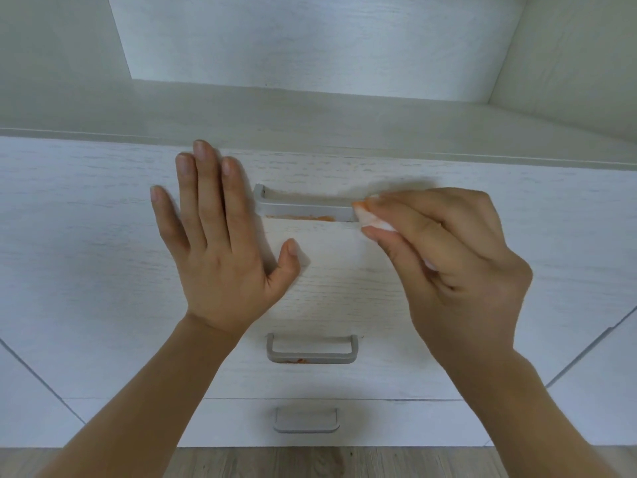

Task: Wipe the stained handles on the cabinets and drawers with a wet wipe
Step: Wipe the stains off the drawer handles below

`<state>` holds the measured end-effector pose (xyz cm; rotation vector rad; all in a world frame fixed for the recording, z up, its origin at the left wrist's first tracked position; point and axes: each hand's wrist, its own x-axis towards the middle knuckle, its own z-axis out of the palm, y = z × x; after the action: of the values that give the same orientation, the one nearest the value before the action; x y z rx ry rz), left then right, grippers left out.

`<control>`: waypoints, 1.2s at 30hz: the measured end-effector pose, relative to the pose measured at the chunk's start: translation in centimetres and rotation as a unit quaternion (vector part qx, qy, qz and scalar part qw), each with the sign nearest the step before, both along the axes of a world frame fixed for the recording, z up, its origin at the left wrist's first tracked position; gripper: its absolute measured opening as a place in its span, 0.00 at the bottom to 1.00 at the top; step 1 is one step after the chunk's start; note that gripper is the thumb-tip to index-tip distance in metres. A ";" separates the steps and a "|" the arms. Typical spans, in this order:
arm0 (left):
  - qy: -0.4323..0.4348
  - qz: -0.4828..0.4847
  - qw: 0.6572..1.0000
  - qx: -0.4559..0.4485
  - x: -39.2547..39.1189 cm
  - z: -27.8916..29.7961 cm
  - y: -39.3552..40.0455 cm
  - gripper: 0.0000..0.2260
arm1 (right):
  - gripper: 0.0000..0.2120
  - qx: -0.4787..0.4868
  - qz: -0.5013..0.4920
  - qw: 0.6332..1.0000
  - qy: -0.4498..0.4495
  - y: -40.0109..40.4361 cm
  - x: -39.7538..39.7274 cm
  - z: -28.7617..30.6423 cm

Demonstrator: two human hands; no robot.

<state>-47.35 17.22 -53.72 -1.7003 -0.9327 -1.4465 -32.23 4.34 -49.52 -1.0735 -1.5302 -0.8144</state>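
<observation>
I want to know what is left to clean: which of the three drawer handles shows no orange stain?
The bottom handle, lowest of the three, looks clean. The top handle, where the wet wipe touches, has an orange streak below it, and the middle handle has orange spots.

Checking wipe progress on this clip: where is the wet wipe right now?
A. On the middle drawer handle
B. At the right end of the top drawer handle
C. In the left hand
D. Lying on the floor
B: the right hand pinches the orange-stained wet wipe against the right end of the top handle, while the left hand lies flat on the drawer front.
</observation>
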 end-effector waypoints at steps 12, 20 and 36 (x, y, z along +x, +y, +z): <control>0.009 0.005 1.000 -0.013 -0.2 0.3 -0.3 0.35 | 0.03 0.079 -0.035 0.991 -0.098 1.0 -0.5 0.2; 0.026 -0.011 0.999 -0.020 -0.7 0.4 -0.4 0.34 | 0.03 0.089 -0.062 0.988 -0.110 0.2 -0.4 0.5; 0.021 -0.015 1.000 -0.018 -0.6 0.2 -0.4 0.34 | 0.02 0.044 -0.039 0.998 -0.002 0.5 -1.3 -0.1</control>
<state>-47.91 16.81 -53.52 -1.7704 -0.9194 -1.4150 -33.48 4.86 -49.62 -1.0738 -1.4503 -0.9298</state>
